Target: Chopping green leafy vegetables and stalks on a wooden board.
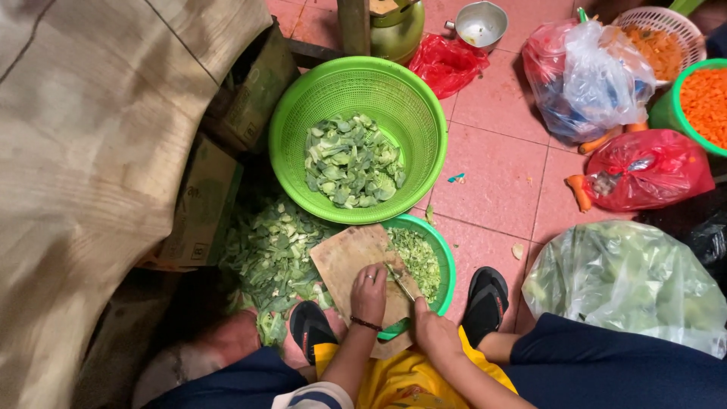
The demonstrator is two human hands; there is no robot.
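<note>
While left hand (369, 291) steadies, knife (399, 282) sits beside fingers (371, 270).

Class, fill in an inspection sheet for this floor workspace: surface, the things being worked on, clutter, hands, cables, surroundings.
Surface: pink tiled floor, scraps on it.
Job's things: wooden cutting board resting over a green bowl of chopped greens; knife.
Clutter: green basket of cut greens, leaf pile, red bags.
Hands: left hand presses on the board; right hand holds the knife.
Cables: nothing seen.
Surroundings: cardboard boxes, bowl of carrot pieces.
</note>
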